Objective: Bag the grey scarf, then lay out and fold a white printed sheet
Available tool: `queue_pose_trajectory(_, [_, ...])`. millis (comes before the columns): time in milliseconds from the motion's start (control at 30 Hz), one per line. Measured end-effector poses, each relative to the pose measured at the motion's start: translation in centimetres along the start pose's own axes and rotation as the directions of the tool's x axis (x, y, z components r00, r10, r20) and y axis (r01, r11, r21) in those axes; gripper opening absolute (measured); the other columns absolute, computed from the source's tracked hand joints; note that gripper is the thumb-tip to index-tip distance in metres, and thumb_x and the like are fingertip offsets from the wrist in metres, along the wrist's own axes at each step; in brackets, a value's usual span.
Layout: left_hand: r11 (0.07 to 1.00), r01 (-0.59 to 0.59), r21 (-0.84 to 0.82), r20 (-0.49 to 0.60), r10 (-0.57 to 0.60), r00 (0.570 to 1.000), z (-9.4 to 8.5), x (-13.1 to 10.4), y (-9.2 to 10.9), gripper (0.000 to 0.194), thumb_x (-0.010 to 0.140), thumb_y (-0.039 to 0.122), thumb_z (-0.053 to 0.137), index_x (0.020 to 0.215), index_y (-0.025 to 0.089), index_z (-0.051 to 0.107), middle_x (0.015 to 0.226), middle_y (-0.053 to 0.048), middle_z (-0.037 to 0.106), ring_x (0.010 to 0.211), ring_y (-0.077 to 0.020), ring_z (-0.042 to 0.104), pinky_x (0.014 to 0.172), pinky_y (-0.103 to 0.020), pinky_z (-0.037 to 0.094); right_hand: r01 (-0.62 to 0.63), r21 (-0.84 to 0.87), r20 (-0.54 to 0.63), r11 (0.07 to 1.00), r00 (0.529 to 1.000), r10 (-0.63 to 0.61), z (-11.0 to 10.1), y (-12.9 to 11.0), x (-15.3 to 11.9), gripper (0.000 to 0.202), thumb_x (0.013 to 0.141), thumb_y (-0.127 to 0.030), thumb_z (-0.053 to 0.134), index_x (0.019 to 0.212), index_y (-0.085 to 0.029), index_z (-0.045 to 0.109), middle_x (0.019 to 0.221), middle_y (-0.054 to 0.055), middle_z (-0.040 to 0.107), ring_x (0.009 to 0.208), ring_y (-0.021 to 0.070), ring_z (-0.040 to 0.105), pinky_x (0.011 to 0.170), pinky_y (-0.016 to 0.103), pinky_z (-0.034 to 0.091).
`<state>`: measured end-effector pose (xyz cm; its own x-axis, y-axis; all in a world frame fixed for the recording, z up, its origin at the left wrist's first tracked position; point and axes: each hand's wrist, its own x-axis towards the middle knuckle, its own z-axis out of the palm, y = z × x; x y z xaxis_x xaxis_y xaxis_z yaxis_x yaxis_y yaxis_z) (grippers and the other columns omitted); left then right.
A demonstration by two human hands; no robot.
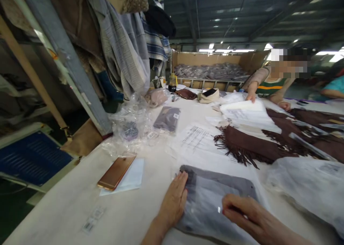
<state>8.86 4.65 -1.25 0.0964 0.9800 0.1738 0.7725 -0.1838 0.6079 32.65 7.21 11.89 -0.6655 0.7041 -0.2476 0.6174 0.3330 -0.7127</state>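
Note:
A dark grey folded textile in a clear plastic bag (206, 198) lies on the table in front of me. My left hand (173, 198) rests along the bag's left edge, its fingers stretched out and close together. My right hand (245, 214) is closed over the bag's right part, fingers curled in; what they hold, if anything, is hidden. Beneath and beyond the bag spreads a printed white plastic sheet (199, 139).
A phone (116, 173) lies on a pale blue paper (134, 175) at left, near stickers (92, 220). Beyond are crumpled plastic (131, 119) and another bagged grey textile (167, 118). At right are brown fringed scarves (247, 142), white plastic bags (309, 184) and a co-worker's hand (252, 91) holding white sheets.

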Motion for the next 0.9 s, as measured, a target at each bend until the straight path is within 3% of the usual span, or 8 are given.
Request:
queue_pose_trajectory(200, [0.990,0.068,-0.127,0.018,-0.066,0.998,-0.2,0.1,0.2,0.052,0.085,0.011,0.027,0.137,0.011,0.032,0.144,-0.010,0.034,0.134,-0.0194,0.029,0.112,-0.041,0.028,0.210,-0.302,0.277,0.930,0.953,-0.125,0.8,-3.3,12.1,0.015,0.072,-0.013,0.051,0.058,-0.019,0.053,0.057,-0.002,0.050,0.054,0.0112,0.042,0.053,0.026,0.029])
queue_pose_trajectory(367, [0.982,0.090,-0.168,0.051,-0.082,0.995,0.2,-0.1,0.1,0.062,0.077,0.004,0.031,0.139,0.011,0.028,0.145,-0.010,0.031,0.134,-0.0226,0.027,0.112,-0.044,0.025,0.066,-0.402,0.220,0.913,0.975,0.026,2.6,-2.8,14.8,0.024,0.053,-0.006,0.057,0.040,-0.020,0.042,0.041,-0.004,0.036,0.043,0.0103,0.038,0.048,0.027,0.028])
queue_pose_trajectory(467, [0.982,0.114,-0.148,0.086,-0.102,0.991,0.1,-0.1,0.2,0.065,0.075,0.003,0.032,0.139,0.011,0.028,0.146,-0.009,0.030,0.135,-0.0226,0.025,0.113,-0.045,0.023,-0.053,-0.423,0.112,0.904,0.988,0.110,1.9,-2.2,15.6,0.022,0.045,-0.014,0.069,0.046,-0.021,0.048,0.043,-0.004,0.041,0.046,0.0146,0.046,0.049,0.028,0.032])
queue_pose_trajectory(567, [0.985,0.133,-0.114,0.137,-0.117,0.984,-0.2,0.2,0.3,0.067,0.073,0.001,0.029,0.140,0.009,0.025,0.147,-0.009,0.026,0.136,-0.0214,0.022,0.113,-0.044,0.022,-0.147,-0.385,0.014,0.911,0.986,0.165,0.1,-0.6,15.7,0.030,0.041,-0.028,0.078,0.057,-0.020,0.054,0.046,-0.003,0.049,0.047,0.0176,0.051,0.047,0.028,0.037])
queue_pose_trajectory(700, [0.985,0.120,-0.125,0.083,-0.110,0.990,0.3,0.2,-0.2,0.070,0.072,-0.001,0.028,0.140,0.012,0.025,0.147,-0.008,0.027,0.136,-0.0200,0.023,0.113,-0.043,0.023,-0.162,-0.349,-0.146,0.923,0.982,0.118,-0.3,1.5,13.0,0.009,0.071,-0.026,0.059,0.073,-0.017,0.060,0.064,0.005,0.065,0.061,0.0199,0.061,0.059,0.032,0.048])
queue_pose_trajectory(800, [0.980,0.080,-0.181,-0.017,-0.085,0.996,1.9,-0.2,-2.0,0.068,0.071,0.000,0.030,0.138,0.012,0.032,0.145,-0.008,0.032,0.134,-0.0202,0.027,0.112,-0.043,0.026,0.032,-0.404,-0.354,0.914,0.916,-0.188,3.4,2.0,8.9,0.027,0.085,-0.026,0.043,0.103,-0.019,0.062,0.110,0.012,0.064,0.103,0.0247,0.059,0.088,0.039,0.046])
queue_pose_trajectory(867, [0.971,0.016,-0.237,-0.038,-0.026,0.999,3.1,-0.1,-3.8,0.062,0.072,0.002,0.032,0.133,0.009,0.040,0.140,-0.011,0.039,0.130,-0.0196,0.035,0.109,-0.037,0.031,0.291,-0.424,-0.304,0.858,0.846,-0.437,7.0,2.1,6.2,0.029,0.083,-0.030,0.051,0.109,-0.033,0.061,0.116,0.002,0.063,0.106,0.0242,0.058,0.087,0.037,0.048])
queue_pose_trajectory(900, [0.965,0.004,-0.263,-0.096,-0.031,0.995,3.6,0.1,-4.7,0.058,0.076,0.003,0.027,0.132,0.010,0.043,0.138,-0.009,0.043,0.129,-0.0173,0.038,0.109,-0.034,0.032,0.284,-0.371,-0.333,0.884,0.848,-0.412,8.7,2.1,5.0,0.026,0.084,-0.030,0.051,0.106,-0.040,0.061,0.116,-0.005,0.063,0.105,0.0204,0.059,0.087,0.033,0.049])
